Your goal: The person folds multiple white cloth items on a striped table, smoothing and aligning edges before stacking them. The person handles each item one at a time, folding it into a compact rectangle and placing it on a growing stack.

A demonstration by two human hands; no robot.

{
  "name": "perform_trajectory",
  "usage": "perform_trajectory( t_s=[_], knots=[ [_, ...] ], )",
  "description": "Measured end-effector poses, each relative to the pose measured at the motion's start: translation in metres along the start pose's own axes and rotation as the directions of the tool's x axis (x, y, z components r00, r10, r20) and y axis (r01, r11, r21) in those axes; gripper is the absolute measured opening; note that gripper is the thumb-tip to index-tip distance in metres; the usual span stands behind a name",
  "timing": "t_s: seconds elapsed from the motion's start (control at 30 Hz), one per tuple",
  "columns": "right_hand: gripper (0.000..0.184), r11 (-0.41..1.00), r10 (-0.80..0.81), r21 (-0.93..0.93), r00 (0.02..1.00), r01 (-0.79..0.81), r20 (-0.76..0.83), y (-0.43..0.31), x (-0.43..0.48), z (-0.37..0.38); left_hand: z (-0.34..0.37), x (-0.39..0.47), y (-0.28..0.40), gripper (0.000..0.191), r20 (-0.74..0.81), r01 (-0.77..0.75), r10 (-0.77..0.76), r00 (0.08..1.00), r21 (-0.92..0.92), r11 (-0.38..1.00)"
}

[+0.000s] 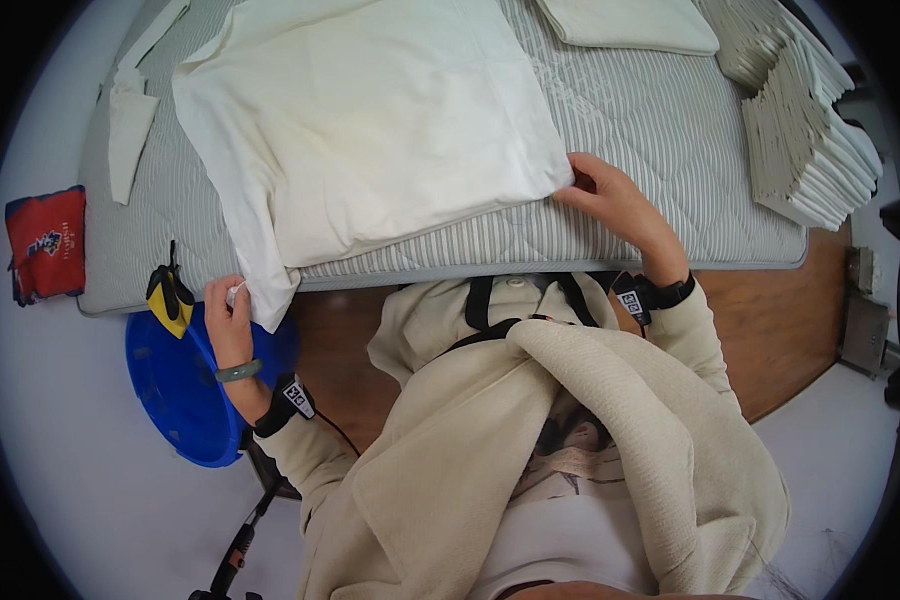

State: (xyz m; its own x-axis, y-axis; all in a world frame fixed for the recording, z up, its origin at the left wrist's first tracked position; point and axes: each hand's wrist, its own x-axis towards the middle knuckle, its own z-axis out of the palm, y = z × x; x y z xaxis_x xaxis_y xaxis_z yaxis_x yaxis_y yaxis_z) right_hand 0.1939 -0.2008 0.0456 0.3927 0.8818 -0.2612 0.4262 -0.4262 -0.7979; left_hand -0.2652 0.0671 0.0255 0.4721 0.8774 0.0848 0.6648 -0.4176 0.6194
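Observation:
A large white cloth [390, 127] lies spread on a striped quilted mattress [675, 142], its near left part hanging past the mattress edge. My left hand [229, 315] grips the bunched edge of this hanging part, over a blue tub. At the cloth's near right corner, my right hand [607, 195] pinches the fabric between thumb and fingers, just above the mattress. Slight creases run across the cloth, mostly on its left side. Its far edge is cut off by the top of the view.
Stacks of folded white cloths [802, 150] stand at the right, with another folded cloth [637, 26] farther back. Narrow cloth strips [129, 135] lie at left. A yellow-and-black item [170, 300] rests at the mattress edge above the blue tub [172, 397]. Beyond is a red packet [49, 244].

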Motion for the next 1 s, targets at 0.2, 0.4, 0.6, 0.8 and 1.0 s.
perform_trajectory(
  t_s=[0.2, 0.4, 0.6, 0.8, 1.0],
  knots=[
    [0.024, 0.890, -0.422, 0.022, 0.841, 0.456, -0.338, -0.010, 0.012, 0.004, -0.003, 0.016, -0.019, 0.011, -0.391, -0.051, -0.104, 0.914, -0.365, 0.929],
    [0.028, 0.603, -0.128, 0.751, 0.962, 0.268, -0.241, -0.027, 0.038, -0.028, -0.027, 0.017, -0.061, 0.032, -0.049, -0.053, -0.163, 0.985, -0.998, -0.020],
    [0.056, 0.608, -0.019, 0.786, 0.992, 0.113, -0.129, -0.012, 0.020, -0.007, 0.002, -0.010, -0.061, 0.037, 0.263, 0.188, -0.108, 0.959, -0.871, -0.453],
    [0.050, 0.910, -0.325, -0.269, 0.946, 0.315, 0.009, 0.006, -0.027, 0.007, 0.026, -0.042, -0.011, 0.049, 0.081, 0.116, -0.133, 0.988, -0.951, 0.287],
    [0.026, 0.920, -0.263, 0.207, 0.916, 0.333, -0.303, 0.019, -0.019, 0.003, 0.009, -0.028, -0.013, 0.027, -0.377, 0.099, -0.225, 0.898, -0.326, 0.940]
  ],
)
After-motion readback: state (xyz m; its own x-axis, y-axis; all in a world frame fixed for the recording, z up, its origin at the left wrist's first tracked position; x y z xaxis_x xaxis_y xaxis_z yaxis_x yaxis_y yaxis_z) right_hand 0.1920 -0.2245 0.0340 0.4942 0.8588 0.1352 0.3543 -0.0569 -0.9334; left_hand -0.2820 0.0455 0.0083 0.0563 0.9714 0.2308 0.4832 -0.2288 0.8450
